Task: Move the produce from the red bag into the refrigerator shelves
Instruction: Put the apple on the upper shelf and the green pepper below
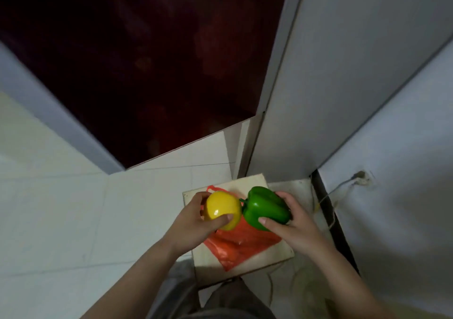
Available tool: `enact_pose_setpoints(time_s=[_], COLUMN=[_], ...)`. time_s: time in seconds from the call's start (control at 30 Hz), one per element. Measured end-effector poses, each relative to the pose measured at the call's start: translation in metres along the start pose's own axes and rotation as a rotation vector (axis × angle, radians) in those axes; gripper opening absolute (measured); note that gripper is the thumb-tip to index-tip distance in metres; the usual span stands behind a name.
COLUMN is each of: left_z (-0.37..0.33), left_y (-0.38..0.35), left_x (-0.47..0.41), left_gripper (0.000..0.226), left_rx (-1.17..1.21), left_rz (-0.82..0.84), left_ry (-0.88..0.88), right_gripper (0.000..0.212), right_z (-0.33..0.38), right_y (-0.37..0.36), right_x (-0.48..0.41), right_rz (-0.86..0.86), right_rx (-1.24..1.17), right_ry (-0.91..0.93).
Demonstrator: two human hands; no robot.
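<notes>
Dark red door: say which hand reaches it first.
Left, likely: left hand with yellow produce lies toward the dark red door; right hand with green pepper lies below the grey panel.

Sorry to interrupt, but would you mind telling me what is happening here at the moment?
A person is unpacking produce. Their left hand grips a yellow pepper and their right hand grips a green pepper, held close together above the red bag. The bag lies crumpled on a pale board. No open refrigerator shelf shows in this view, only a dark red glossy panel ahead, so neither pepper has been put away yet.
</notes>
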State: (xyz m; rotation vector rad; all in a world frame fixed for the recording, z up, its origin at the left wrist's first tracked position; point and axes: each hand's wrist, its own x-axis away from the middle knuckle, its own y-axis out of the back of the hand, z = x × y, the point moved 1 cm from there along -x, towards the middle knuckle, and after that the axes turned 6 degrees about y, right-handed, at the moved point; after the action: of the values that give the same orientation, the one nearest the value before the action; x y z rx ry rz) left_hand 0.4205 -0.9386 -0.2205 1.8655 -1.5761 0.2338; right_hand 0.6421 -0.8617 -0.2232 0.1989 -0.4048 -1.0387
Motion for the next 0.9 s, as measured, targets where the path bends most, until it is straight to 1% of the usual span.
enact_pose_setpoints(time_s=[0.07, 0.17, 0.23, 0.27, 0.33, 0.47, 0.6, 0.77, 0.9], left_z=[0.018, 0.042, 0.054, 0.059, 0.071, 0.095, 0.135, 0.198, 0.25], left_y=[0.014, 0.039, 0.055, 0.062, 0.073, 0.097, 0.134, 0.203, 0.272], left_x=[0.018, 0.047, 0.063, 0.07, 0.081, 0.102, 0.125, 0.164, 0.201], left_gripper=[0.076, 0.062, 0.061, 0.061, 0.061, 0.059, 0.062, 0.068, 0.068], left_rx=[0.008, -0.013, -0.014, 0.004, 0.049, 0.092, 0.125, 0.239, 0.295], left_rz=[-0.096, -0.269, -0.385, -0.425, -0.474, -0.575, -0.652, -0.766, -0.842], left_ry=[0.051, 0.097, 0.116, 0.124, 0.14, 0.165, 0.186, 0.227, 0.26], right_gripper=[0.058, 0.069, 0.078, 0.079, 0.076, 0.074, 0.075, 0.075, 0.066], right_z=[0.005, 0.019, 0.031, 0.037, 0.05, 0.068, 0.085, 0.121, 0.164], right_y=[-0.016, -0.047, -0.07, -0.081, -0.102, -0.146, -0.21, -0.307, -0.389], right_x=[-0.01, -0.021, -0.027, -0.029, -0.029, -0.026, -0.021, -0.015, -0.02], right_rz=[0.108, 0.268, 0.352, 0.387, 0.44, 0.452, 0.5, 0.544, 0.559], right_rx=[0.074, 0.16, 0.205, 0.226, 0.232, 0.246, 0.263, 0.313, 0.299], right_ry=[0.053, 0.159, 0.199, 0.21, 0.246, 0.32, 0.356, 0.415, 0.454])
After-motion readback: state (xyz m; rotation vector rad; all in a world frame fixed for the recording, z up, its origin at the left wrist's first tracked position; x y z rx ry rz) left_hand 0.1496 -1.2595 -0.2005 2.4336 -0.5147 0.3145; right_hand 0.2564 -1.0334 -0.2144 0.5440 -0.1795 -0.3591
